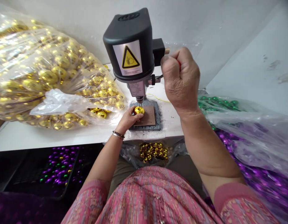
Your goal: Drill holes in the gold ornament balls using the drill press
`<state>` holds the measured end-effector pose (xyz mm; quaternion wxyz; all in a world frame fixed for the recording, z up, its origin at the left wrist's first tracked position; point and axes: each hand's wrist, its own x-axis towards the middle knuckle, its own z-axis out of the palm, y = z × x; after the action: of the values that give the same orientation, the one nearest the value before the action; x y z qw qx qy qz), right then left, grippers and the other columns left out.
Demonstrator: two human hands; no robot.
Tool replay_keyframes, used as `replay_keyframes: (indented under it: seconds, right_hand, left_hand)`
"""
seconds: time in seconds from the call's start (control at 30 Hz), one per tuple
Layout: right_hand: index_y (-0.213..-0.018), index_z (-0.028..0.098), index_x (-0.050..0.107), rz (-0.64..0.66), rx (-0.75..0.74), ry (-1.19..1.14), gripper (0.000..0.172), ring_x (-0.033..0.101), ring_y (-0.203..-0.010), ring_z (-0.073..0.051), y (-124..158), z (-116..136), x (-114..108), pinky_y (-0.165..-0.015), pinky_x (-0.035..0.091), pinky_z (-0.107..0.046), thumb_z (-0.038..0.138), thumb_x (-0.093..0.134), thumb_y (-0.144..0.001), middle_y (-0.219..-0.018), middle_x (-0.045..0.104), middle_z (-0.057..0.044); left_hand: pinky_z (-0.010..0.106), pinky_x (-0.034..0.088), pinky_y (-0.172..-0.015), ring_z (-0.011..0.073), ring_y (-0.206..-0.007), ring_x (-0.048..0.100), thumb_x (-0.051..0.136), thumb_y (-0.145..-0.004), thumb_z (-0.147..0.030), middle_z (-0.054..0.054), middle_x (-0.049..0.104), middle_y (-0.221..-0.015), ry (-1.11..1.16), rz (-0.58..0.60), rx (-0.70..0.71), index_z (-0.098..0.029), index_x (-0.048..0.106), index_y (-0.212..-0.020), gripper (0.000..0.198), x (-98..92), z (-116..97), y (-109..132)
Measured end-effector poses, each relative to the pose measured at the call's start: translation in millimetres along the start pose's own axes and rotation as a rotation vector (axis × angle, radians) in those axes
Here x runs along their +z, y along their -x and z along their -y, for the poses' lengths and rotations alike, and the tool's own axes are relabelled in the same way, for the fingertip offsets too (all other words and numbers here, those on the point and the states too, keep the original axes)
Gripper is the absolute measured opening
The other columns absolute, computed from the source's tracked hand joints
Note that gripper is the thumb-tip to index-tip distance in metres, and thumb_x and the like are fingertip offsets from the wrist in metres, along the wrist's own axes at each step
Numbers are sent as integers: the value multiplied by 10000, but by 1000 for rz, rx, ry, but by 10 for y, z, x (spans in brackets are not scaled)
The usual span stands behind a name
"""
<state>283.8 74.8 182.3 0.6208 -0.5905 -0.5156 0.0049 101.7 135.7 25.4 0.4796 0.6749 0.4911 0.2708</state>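
A small black bench drill press (pixel 132 46) stands on the white table (pixel 41 137). My left hand (pixel 128 119) pinches a shiny gold ball (pixel 139 110) on the brown pad (pixel 148 116) of the drill base, right under the drill bit. My right hand (pixel 180 81) is a closed fist around the drill's feed lever, whose red knob just shows at the fingers. A bracelet sits on my left wrist.
A big clear bag of gold balls (pixel 41 74) lies on the table at the left. Bags of green balls (pixel 216 104) and purple balls (pixel 258 168) sit at the right. A bag with gold balls (pixel 153 151) rests in my lap. A dark tray with mixed balls (pixel 59 166) is below the table.
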Motion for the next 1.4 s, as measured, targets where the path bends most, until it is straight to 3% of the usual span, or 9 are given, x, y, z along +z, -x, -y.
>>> replay_keyframes:
  seconds: [0.13, 0.27, 0.37, 0.57, 0.73, 0.93, 1.23, 1.4]
  right_hand:
    - [-685, 239, 353, -11, 17, -85, 374, 409, -572, -78, 17, 35, -15, -626, 437, -207, 256, 634, -931, -573, 346, 61]
    - [-726, 231, 404, -31, -67, -221, 289, 427, -578, -80, 70, -5, -8, -619, 432, -216, 295, 575, -950, -595, 374, 61]
    - [-732, 231, 407, -26, -72, -181, 281, 429, -573, -74, 106, -53, -13, -611, 437, -210, 283, 592, -937, -592, 371, 66]
    - [-794, 220, 465, 44, -157, 25, 204, 447, -597, -67, 317, -210, -122, -617, 432, -229, 343, 515, -949, -657, 492, 52]
    - [-810, 209, 506, 50, -275, 104, 100, 466, -593, -74, 508, -339, -159, -618, 420, -240, 249, 523, -900, -664, 503, 40]
    - [-835, 183, 605, 32, -425, 109, 158, 557, -666, -78, 576, -409, -116, -643, 437, -221, 162, 474, -921, -740, 623, 17]
    - [-830, 184, 622, -92, -455, 87, 139, 589, -683, -92, 681, -556, -20, -657, 452, -215, 155, 506, -902, -746, 646, 10]
    - [-826, 182, 623, -112, -355, 44, 161, 588, -686, -101, 719, -595, 30, -667, 456, -233, 206, 491, -914, -744, 636, 3]
  left_hand:
    - [283, 555, -732, 143, -749, 651, 816, -719, -256, 75, 734, -1075, -148, -21, -19, -168, 610, -1370, 688, 41, -15, -31]
    - [332, 551, -903, 191, -910, 680, 815, -717, -215, 72, 753, -1079, -241, 0, 26, -153, 591, -1429, 749, 102, -41, -37]
    - [347, 533, -958, 206, -977, 685, 813, -718, -203, 90, 757, -1118, -239, 0, 37, -134, 571, -1458, 781, 139, -43, -30]
    - [336, 536, -946, 204, -996, 687, 822, -712, -192, 82, 751, -1179, -225, -7, 35, -146, 574, -1455, 784, 168, -34, -16]
    - [318, 543, -941, 192, -988, 690, 816, -711, -175, 55, 748, -1193, -186, -6, 56, -172, 583, -1444, 769, 189, 3, -19]
    - [323, 550, -953, 197, -979, 698, 795, -723, -176, 55, 758, -1166, -157, 15, 86, -162, 597, -1427, 731, 198, 19, -14]
    - [301, 536, -978, 217, -1054, 700, 831, -713, -185, 77, 739, -1240, -170, -4, 47, -163, 579, -1453, 783, 198, -14, 10]
    - [314, 532, -974, 225, -1054, 700, 828, -720, -196, 70, 748, -1219, -200, -1, 61, -168, 598, -1429, 746, 189, -7, 14]
